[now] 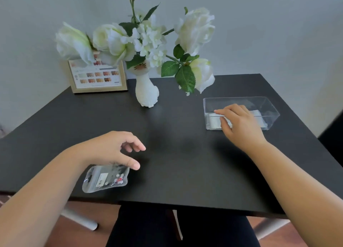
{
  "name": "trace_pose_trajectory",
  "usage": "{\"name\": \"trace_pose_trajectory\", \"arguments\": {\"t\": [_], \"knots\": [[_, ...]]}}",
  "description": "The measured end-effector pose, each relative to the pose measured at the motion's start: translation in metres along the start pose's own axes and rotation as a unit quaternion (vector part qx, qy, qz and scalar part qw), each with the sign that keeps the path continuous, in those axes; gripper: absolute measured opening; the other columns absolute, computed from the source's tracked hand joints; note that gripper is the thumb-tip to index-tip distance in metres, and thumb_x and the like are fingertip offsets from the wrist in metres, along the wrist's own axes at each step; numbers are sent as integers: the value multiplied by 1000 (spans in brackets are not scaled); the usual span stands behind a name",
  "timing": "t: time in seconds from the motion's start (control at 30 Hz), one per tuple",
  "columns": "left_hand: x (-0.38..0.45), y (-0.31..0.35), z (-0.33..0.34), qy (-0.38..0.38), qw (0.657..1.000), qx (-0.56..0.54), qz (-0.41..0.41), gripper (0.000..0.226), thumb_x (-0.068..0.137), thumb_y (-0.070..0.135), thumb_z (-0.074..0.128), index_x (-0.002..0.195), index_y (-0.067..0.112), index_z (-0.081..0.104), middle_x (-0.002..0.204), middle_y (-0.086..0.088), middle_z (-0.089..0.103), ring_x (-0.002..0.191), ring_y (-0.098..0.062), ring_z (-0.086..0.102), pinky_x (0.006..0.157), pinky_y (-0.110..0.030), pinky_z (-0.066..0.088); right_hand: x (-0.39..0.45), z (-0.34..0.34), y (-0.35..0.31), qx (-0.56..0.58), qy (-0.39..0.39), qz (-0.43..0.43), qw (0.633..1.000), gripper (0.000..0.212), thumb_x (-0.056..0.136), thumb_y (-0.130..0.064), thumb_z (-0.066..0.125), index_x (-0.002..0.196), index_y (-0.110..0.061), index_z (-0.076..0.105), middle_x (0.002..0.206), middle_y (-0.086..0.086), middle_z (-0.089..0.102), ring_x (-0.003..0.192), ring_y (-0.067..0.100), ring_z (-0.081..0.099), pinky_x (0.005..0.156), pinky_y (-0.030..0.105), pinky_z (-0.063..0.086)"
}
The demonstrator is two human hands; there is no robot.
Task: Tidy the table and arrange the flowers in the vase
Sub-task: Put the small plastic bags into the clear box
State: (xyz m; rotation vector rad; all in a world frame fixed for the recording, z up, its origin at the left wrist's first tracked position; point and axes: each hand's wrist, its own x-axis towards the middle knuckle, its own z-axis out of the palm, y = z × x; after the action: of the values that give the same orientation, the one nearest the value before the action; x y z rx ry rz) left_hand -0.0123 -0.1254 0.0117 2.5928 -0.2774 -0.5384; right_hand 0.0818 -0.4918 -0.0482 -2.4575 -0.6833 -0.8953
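Flowers (148,36) are sitting in the vase (146,90), beyond your spread, empty left hand (115,148). Just under its thumb the pouch (105,178) is lying near the table (176,172) edge; nudging could drop it. Your right hand (239,124), fingers loosely curled, is touching the tray (241,113).

Left hand (113,148) hovered, fingers loosely curled, above a plastic pouch (105,178) on the black table (176,153); right hand (239,124) reached into a clear box (263,107) (flowers (148,36) stood in the white vase (146,92)).
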Motion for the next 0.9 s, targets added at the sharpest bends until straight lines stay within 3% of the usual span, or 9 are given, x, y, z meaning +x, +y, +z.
{"name": "trace_pose_trajectory", "arguments": {"t": [0.17,0.3,0.43,0.57,0.7,0.83,0.9], "knots": [[-23,-22,3,-45,994,47,-90,72,43,54,91,106,50,57,112,24,53,103,7,51,78,-18,42,-3,9,3,-41,4,6,999,26,82,3,62,103,-9,73,82,10,67,70,37,58,67,43,46],[-32,-29,-1,-44,986,87,-138,73,39,55,92,99,40,54,111,18,51,102,-2,53,84,-30,49,-5,10,9,-56,12,-5,998,28,82,4,62,104,-11,71,78,10,64,65,35,56,67,41,42],[-34,-34,2,-40,985,83,-147,64,41,52,93,85,33,50,89,14,55,74,-8,53,62,-28,41,-5,11,8,-51,13,-10,999,29,83,4,62,106,-12,70,77,8,62,64,33,54,68,40,41],[-19,-27,8,-18,993,30,-113,55,52,46,92,83,33,48,89,13,63,73,-11,54,62,-29,42,-6,9,7,-46,4,-10,999,28,84,4,62,107,-11,70,78,8,62,64,32,54,70,41,42],[11,7,11,-41,998,-21,-31,33,81,31,73,98,46,50,93,20,68,70,3,56,64,-24,43,-8,7,6,-35,6,-11,999,29,83,4,62,107,-9,71,81,9,64,68,33,56,71,40,44],[52,65,8,-19,999,-11,49,43,92,11,48,117,45,41,104,18,58,85,-16,59,68,-33,50,-10,1,6,9,26,29,999,36,83,6,63,116,-6,68,103,15,65,93,33,56,86,33,40],[74,97,6,27,994,-4,105,47,94,6,42,122,43,39,104,15,54,78,-13,55,66,-30,48,-12,-4,9,22,36,73,996,37,85,3,61,120,-9,66,111,12,63,104,29,52,91,32,37]]}}
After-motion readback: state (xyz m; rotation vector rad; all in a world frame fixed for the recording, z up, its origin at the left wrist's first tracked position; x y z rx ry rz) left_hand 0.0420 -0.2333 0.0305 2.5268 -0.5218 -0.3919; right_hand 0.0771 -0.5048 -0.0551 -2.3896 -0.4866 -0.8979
